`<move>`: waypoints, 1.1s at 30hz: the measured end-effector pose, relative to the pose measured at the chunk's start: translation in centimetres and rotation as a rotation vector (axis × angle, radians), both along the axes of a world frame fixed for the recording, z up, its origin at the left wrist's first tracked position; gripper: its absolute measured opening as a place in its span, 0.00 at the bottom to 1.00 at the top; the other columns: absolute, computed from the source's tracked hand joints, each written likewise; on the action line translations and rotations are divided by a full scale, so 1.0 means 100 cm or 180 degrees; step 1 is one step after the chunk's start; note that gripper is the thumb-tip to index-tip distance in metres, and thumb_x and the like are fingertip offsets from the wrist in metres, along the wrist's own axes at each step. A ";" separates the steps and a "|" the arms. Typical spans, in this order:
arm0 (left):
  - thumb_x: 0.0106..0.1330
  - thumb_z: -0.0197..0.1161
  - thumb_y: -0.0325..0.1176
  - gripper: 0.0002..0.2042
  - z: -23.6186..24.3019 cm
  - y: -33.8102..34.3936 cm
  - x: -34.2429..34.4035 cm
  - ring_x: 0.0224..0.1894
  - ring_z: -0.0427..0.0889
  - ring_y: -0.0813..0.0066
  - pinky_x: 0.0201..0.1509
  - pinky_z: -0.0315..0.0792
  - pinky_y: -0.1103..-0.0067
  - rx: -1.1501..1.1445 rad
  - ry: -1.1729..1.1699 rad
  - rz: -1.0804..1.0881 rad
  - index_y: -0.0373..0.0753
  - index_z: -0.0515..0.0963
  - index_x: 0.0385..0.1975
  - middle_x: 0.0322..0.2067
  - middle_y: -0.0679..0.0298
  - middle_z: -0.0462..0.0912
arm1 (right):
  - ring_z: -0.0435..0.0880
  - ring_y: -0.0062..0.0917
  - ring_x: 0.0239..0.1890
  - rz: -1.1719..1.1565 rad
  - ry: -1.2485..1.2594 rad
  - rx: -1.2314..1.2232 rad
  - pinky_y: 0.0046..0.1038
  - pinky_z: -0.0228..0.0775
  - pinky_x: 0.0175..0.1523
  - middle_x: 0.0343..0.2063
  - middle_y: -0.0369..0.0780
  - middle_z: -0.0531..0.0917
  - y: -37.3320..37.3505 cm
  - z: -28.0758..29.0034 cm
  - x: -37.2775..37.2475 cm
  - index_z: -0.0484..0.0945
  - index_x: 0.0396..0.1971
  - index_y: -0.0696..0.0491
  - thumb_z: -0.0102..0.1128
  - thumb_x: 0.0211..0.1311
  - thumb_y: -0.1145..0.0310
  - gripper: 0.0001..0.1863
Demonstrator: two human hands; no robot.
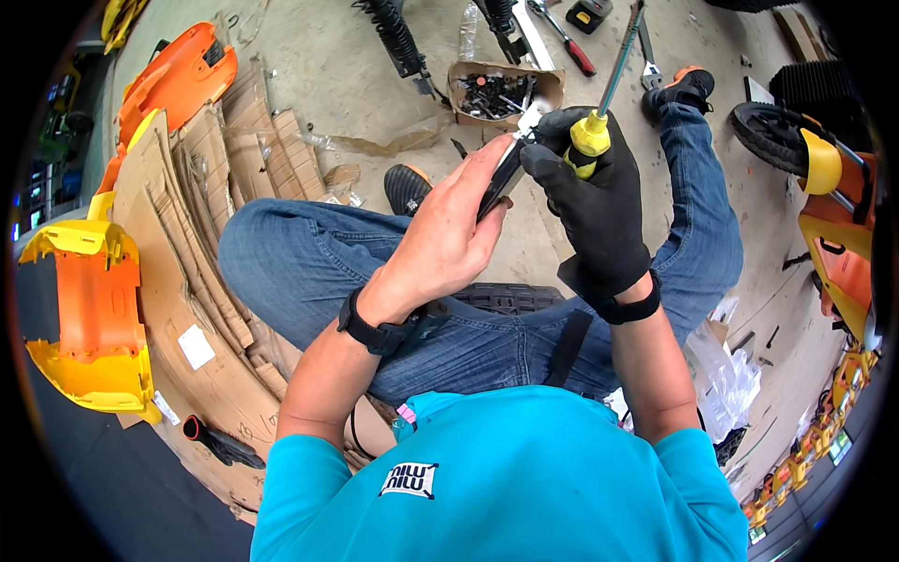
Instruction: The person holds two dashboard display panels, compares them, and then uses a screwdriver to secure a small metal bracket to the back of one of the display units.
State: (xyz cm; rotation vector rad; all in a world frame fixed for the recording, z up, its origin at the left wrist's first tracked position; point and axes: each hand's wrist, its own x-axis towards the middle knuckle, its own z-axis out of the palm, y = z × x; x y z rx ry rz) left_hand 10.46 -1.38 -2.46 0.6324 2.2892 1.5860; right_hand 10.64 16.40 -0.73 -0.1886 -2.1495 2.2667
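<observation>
My bare left hand (440, 229) is closed around a narrow black part (504, 178) with a pale metal piece (534, 114) at its far end. Wrapped in a black glove, my right hand (599, 211) grips a screwdriver (590, 137) by its yellow handle. The screwdriver's shaft points up and away, its tip clear of the black part. Gloved fingertips meet the pale piece, though their exact contact is hidden. Just beyond both hands, an open cardboard box (461, 105) holds many small dark fasteners.
Flattened cardboard (178, 309) lies at left, bearing a loose black glove (225, 444) and orange-yellow plastic shells (98, 304). A red-handled ratchet (573, 49), an adjustable wrench (650, 70) and black spring shocks (398, 42) are ahead. A wheel (766, 138) and plastic bags (726, 384) are at right.
</observation>
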 end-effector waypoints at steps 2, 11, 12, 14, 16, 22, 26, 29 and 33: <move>0.61 0.55 0.14 0.33 0.000 0.000 0.000 0.44 0.84 0.65 0.48 0.76 0.72 -0.0044 0.0052 -0.0019 0.35 0.59 0.69 0.50 0.52 0.77 | 0.76 0.13 0.28 0.0016 -0.0012 0.0023 0.19 0.71 0.33 0.31 0.33 0.79 0.001 0.001 0.000 0.75 0.43 0.54 0.70 0.61 0.67 0.15; 0.62 0.56 0.15 0.33 0.002 -0.002 0.000 0.43 0.84 0.65 0.48 0.76 0.73 -0.0121 0.0191 -0.0098 0.36 0.59 0.70 0.47 0.53 0.79 | 0.79 0.16 0.34 0.0182 -0.0548 -0.0652 0.20 0.73 0.38 0.35 0.34 0.80 0.010 0.004 0.000 0.73 0.49 0.56 0.68 0.59 0.70 0.19; 0.62 0.56 0.15 0.33 0.002 -0.002 -0.001 0.43 0.84 0.65 0.48 0.76 0.73 -0.0156 0.0247 -0.0136 0.36 0.59 0.70 0.47 0.53 0.79 | 0.79 0.16 0.34 0.0264 -0.0673 -0.0803 0.21 0.73 0.38 0.35 0.35 0.80 0.014 0.002 -0.001 0.73 0.49 0.56 0.67 0.60 0.70 0.19; 0.62 0.56 0.15 0.33 0.002 -0.003 0.001 0.43 0.83 0.66 0.49 0.75 0.73 -0.0125 0.0063 -0.0201 0.36 0.59 0.70 0.45 0.54 0.79 | 0.80 0.17 0.34 0.0318 -0.0824 -0.0867 0.21 0.74 0.38 0.35 0.35 0.81 0.018 -0.001 0.001 0.73 0.49 0.56 0.67 0.60 0.69 0.19; 0.63 0.56 0.15 0.33 0.002 -0.002 0.003 0.44 0.82 0.68 0.51 0.74 0.74 -0.0083 -0.0082 -0.0222 0.35 0.58 0.70 0.44 0.55 0.79 | 0.80 0.18 0.34 0.0276 -0.0874 -0.0696 0.21 0.74 0.38 0.35 0.36 0.81 0.018 -0.003 0.003 0.73 0.49 0.55 0.68 0.60 0.67 0.19; 0.65 0.54 0.18 0.32 0.006 0.003 0.002 0.45 0.79 0.74 0.53 0.72 0.76 0.0333 -0.0763 -0.0208 0.33 0.56 0.70 0.41 0.60 0.79 | 0.78 0.15 0.33 0.0242 -0.0801 -0.0604 0.20 0.72 0.38 0.32 0.32 0.80 0.017 -0.001 0.002 0.74 0.46 0.54 0.72 0.57 0.65 0.20; 0.66 0.53 0.20 0.30 0.007 0.002 0.001 0.45 0.78 0.76 0.54 0.71 0.78 0.0711 -0.1189 -0.0145 0.34 0.56 0.70 0.44 0.61 0.78 | 0.79 0.18 0.34 0.0249 -0.0692 -0.0581 0.22 0.74 0.40 0.36 0.34 0.79 0.017 -0.006 0.003 0.73 0.51 0.56 0.69 0.60 0.66 0.22; 0.66 0.53 0.21 0.30 0.006 0.000 -0.001 0.46 0.78 0.76 0.54 0.71 0.77 0.0913 -0.1246 0.0013 0.33 0.57 0.70 0.48 0.61 0.77 | 0.79 0.19 0.35 0.0049 -0.0817 -0.0677 0.22 0.74 0.41 0.37 0.35 0.78 0.016 -0.010 0.007 0.71 0.52 0.57 0.68 0.58 0.67 0.24; 0.66 0.53 0.20 0.30 0.004 -0.001 -0.007 0.46 0.78 0.76 0.55 0.72 0.76 0.0943 -0.1063 0.0304 0.32 0.56 0.70 0.51 0.60 0.75 | 0.81 0.22 0.40 0.0123 -0.1244 -0.0275 0.26 0.76 0.47 0.42 0.38 0.77 0.043 -0.027 0.017 0.68 0.58 0.59 0.61 0.58 0.73 0.27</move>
